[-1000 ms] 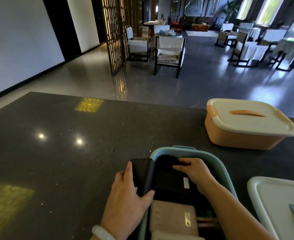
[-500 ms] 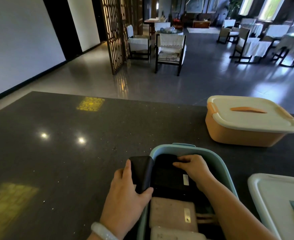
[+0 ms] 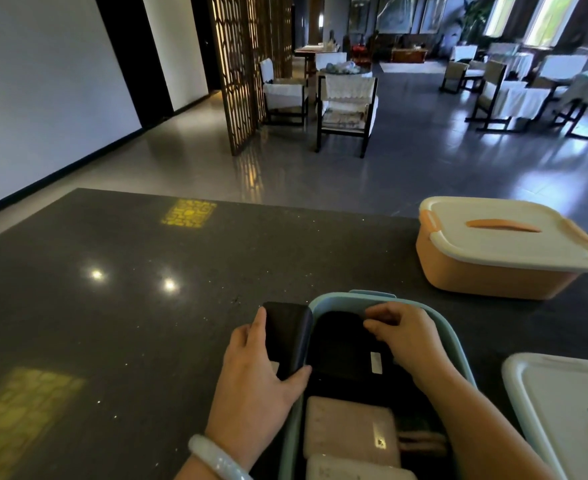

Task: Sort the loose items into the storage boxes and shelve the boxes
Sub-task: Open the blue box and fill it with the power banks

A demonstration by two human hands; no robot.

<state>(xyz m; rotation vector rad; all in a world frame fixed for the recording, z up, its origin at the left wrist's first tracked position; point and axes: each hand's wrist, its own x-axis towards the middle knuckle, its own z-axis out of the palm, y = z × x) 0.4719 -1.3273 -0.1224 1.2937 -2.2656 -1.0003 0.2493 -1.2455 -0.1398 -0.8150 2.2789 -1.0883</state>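
An open light-blue storage box [image 3: 441, 318] stands at the table's near edge. Inside lie a black pouch [image 3: 341, 351] with a small white label, and nearer to me a pink pouch [image 3: 348, 427] and a pale one [image 3: 351, 472]. My left hand [image 3: 254, 386] grips a dark folded item [image 3: 291, 336] that stands on edge over the box's left rim. My right hand [image 3: 403, 336] reaches into the box, fingers curled on the black pouch's far edge. A pale bracelet is on my left wrist.
A closed orange box [image 3: 493, 275] with a cream lid stands at the far right of the dark stone table [image 3: 119, 306]. A white lid [image 3: 562, 403] with a blue handle lies at the near right. Chairs and a lattice screen stand beyond the table.
Both hands stay on the same items. My right hand has shifted slightly towards the box's far end; my left thumb has slid a little along the dark folded item.
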